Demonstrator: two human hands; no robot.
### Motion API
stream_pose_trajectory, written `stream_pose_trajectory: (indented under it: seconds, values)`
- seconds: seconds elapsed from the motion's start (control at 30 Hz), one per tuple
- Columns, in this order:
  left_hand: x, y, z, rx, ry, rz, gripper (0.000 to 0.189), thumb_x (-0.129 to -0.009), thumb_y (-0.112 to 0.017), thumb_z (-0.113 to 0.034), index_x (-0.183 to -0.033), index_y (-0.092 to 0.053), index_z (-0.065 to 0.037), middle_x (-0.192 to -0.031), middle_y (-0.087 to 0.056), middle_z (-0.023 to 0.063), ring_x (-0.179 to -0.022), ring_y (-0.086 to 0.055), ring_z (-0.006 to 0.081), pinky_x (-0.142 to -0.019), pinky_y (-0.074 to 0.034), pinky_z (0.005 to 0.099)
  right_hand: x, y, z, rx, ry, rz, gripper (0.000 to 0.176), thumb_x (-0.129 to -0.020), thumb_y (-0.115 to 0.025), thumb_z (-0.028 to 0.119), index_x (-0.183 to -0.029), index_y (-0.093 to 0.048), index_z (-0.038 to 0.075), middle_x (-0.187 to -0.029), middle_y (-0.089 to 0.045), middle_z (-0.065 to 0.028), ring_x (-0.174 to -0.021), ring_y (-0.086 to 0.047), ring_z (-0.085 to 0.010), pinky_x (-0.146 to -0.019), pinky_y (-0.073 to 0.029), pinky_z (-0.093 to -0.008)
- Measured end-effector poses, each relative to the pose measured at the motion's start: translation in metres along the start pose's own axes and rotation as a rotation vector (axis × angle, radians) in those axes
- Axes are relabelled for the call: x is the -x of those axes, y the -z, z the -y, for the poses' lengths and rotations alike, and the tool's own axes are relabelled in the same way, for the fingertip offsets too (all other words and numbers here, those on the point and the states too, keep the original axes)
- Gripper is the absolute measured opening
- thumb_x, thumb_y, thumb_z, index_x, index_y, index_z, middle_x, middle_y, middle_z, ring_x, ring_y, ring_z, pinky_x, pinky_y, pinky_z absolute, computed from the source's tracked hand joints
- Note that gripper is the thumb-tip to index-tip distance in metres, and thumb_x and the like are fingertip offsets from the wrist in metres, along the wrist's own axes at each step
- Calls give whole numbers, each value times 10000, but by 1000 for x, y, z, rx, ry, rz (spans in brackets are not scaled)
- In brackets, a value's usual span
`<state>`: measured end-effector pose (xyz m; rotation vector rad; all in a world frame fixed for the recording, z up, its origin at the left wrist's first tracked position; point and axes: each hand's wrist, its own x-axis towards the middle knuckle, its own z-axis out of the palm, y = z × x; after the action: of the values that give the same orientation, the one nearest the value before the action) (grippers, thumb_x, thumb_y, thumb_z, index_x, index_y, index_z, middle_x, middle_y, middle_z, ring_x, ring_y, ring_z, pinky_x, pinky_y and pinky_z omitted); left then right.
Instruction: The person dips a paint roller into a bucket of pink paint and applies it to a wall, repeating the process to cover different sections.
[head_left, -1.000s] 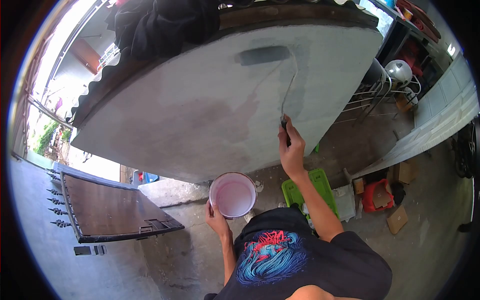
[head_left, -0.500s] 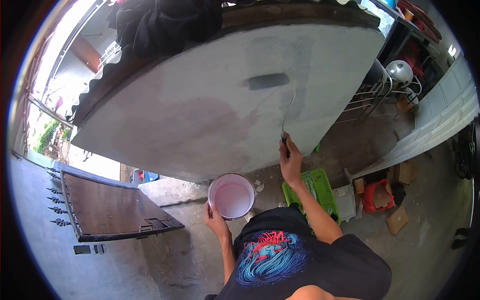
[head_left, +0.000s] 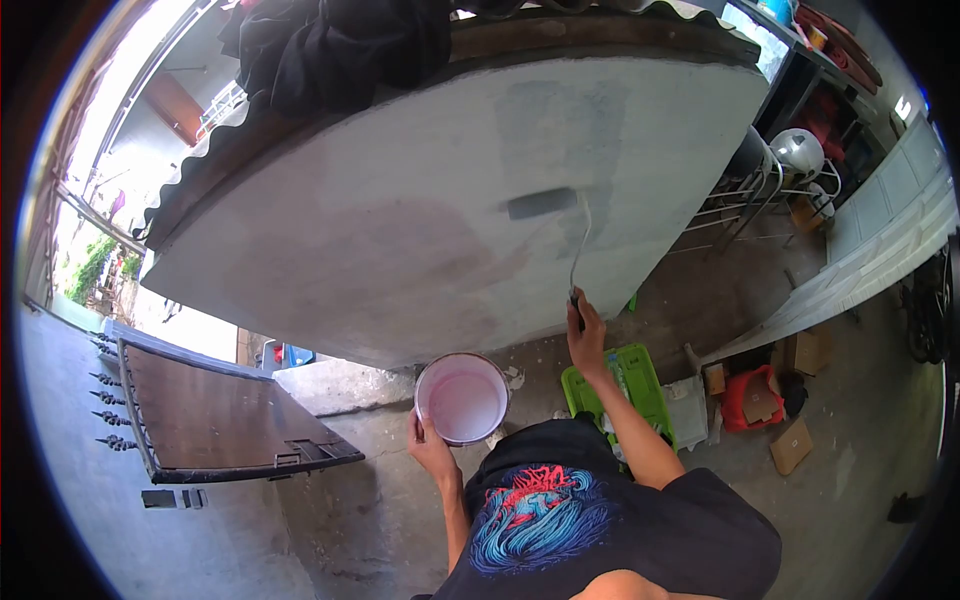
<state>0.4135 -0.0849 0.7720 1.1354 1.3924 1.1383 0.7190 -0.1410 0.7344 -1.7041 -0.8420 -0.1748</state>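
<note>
My right hand [head_left: 586, 330] is closed round the dark handle of a paint roller [head_left: 542, 204]. The grey roller head lies against the pale wall [head_left: 400, 230], and its thin wire frame bends down to the handle. Damp-looking grey strips show on the wall above the roller, and a pinkish patch spreads to its left. At the wall's foot, my left hand [head_left: 430, 447] grips the side of a bucket [head_left: 462, 400], fingers outside and thumb at the rim. The bucket's inside is coated with pale pink, and whitish paint shows at the bottom.
A green crate [head_left: 645, 385] stands on the floor by my right arm. Further right are a red bag [head_left: 752, 398] and cardboard pieces [head_left: 792, 447]. A brown metal gate [head_left: 220, 410] stands at left. Black cloth [head_left: 340, 50] hangs over the wall's top edge; metal chairs [head_left: 770, 170] stand beyond.
The roller has moved down the wall and slightly right, with my right hand lower too. My left hand and the bucket have hardly moved.
</note>
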Motion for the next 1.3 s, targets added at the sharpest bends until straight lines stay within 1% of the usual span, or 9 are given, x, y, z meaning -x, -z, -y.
stream_pose_trajectory:
  seconds: [0.07, 0.17, 0.33, 0.53, 0.77, 0.83, 0.97, 1.03, 1.3]
  values:
    - [-1, 0, 0, -5, -18, -13, 362, -1028, -561, -170, -1270, -581, 98, -1126, -690, 137, -1014, -645, 170, -898, -490, 294, 11, 0, -5, 8, 37, -28, 377, -1002, -559, 54, -1374, -535, -7, -796, -582, -154, -659, -528, -221, -634, -457, -343]
    - [-2, 0, 1, 2, -20, -14, 369, -1027, -562, -171, -1276, -578, 102, -1147, -685, 144, -1029, -645, 179, -907, -489, 299, 11, 7, 7, -1, -154, 78, 359, -1004, -567, 70, -1351, -548, -23, -963, -680, -206, -751, -611, -189, -699, -489, -311]
    - [-4, -1, 0, -19, 0, 8, 381, -1028, -564, -175, -1288, -572, 103, -1171, -679, 153, -1044, -642, 185, -920, -486, 302, -31, 4, 43, -102, -71, -33, 388, -1010, -557, 69, -1389, -520, -6, -821, -597, -116, -678, -506, -143, -640, -455, -287]
    - [-3, -5, 5, -13, 15, 10, 382, -1027, -564, -172, -1291, -570, 104, -1174, -678, 154, -1045, -641, 183, -920, -486, 304, -47, 6, 45, -156, -74, -22, 383, -1014, -561, 70, -1385, -519, -14, -809, -570, -63, -670, -466, -113, -616, -430, -251]
    - [0, -7, 1, -19, 3, 9, 390, -1027, -558, -169, -1301, -560, 110, -1188, -674, 157, -1057, -639, 189, -930, -483, 309, 10, -4, -12, -49, -55, -14, 370, -1008, -588, 99, -1359, -552, -14, -823, -601, -95, -681, -466, -101, -623, -436, -262]
    - [-3, -5, 3, -16, -3, 3, 390, -1028, -558, -169, -1302, -559, 108, -1187, -673, 156, -1060, -638, 190, -932, -483, 309, 23, -2, -17, -55, -222, 72, 353, -992, -598, 79, -1334, -565, -3, -805, -611, -149, -637, -502, -173, -619, -447, -308]
    - [-4, -2, 1, -8, 6, -9, 388, -1027, -559, -170, -1303, -561, 103, -1191, -671, 155, -1066, -638, 194, -935, -483, 310, 33, 0, -17, -45, -272, 91, 350, -986, -607, 84, -1325, -580, 2, -776, -605, -146, -623, -487, -172, -607, -438, -308]
    - [-4, -2, 0, -4, 3, -9, 386, -1027, -559, -169, -1304, -562, 101, -1191, -671, 155, -1065, -638, 192, -932, -483, 310, 29, 2, -9, -37, -249, 76, 391, -1026, -576, 176, -1375, -557, -3, -697, -535, -52, -621, -446, -85, -565, -396, -279]
    - [1, -10, -2, -40, 10, 14, 371, -1029, -556, -165, -1293, -572, 95, -1178, -674, 149, -1052, -634, 181, -917, -483, 303, -38, 12, 39, -415, -419, 122, 433, -1069, -500, 272, -1398, -549, -6, -675, -463, 26, -618, -427, -58, -557, -378, -249]
